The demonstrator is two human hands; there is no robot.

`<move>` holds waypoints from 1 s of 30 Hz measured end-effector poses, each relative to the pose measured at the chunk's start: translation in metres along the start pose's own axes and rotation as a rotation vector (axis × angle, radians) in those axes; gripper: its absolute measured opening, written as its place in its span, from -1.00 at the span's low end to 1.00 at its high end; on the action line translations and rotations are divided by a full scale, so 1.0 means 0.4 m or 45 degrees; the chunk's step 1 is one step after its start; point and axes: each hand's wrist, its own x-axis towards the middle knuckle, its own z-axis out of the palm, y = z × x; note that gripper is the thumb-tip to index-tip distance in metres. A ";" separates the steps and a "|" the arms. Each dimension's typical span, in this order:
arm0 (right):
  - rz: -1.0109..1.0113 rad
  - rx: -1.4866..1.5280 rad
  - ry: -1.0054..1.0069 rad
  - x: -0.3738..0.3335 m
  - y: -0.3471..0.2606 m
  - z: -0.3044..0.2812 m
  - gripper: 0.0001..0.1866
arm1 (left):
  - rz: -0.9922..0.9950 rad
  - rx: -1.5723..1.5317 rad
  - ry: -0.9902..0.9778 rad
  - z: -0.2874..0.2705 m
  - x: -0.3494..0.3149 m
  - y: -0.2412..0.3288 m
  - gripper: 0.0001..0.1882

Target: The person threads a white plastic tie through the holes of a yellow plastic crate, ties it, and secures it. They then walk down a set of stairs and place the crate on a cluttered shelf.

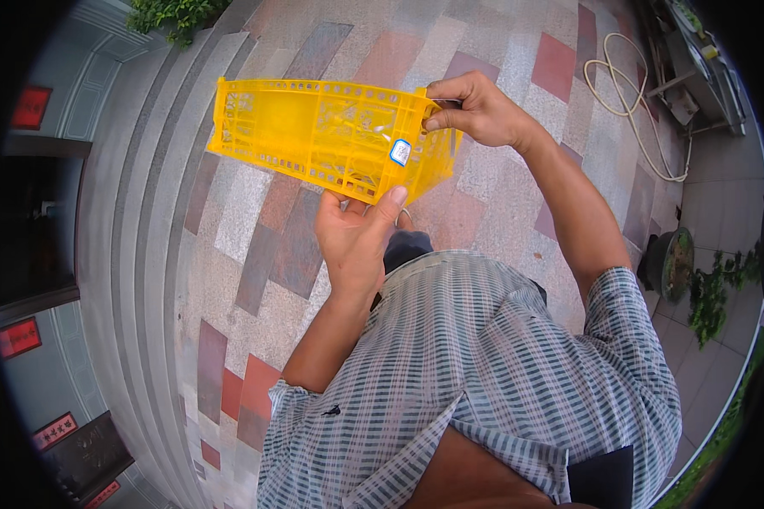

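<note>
A yellow plastic crate [280,119] with latticed, perforated walls is held up in front of me, tilted on its side. A small white label with a blue border [401,152] sits near its right end. My left hand [352,242] grips the crate's lower edge, thumb on the near face and fingers partly hidden behind it. At the upper right corner, my right hand [480,110] pinches the rim between thumb and fingers. Part of the crate's right end looks see-through and blurred.
Grey stone steps [144,229] run along the left, beside a dark doorway [38,229]. Paving of mixed red and grey stone [314,51] lies below. On the right are a coiled pale hose [607,89] and a potted plant [675,263]. A green shrub [174,17] stands at the far left.
</note>
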 end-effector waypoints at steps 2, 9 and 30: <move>-0.031 -0.047 0.033 0.071 -0.023 -0.023 -0.67 | -0.088 0.007 -0.040 -0.030 0.085 0.014 -0.56; 0.070 -0.404 -0.071 0.276 -0.140 -0.119 -0.61 | -0.323 -0.205 -0.097 -0.047 0.297 0.080 -0.60; 0.101 -0.601 -0.244 0.428 -0.113 -0.283 -0.64 | -0.347 -0.373 -0.121 0.012 0.499 0.000 -0.52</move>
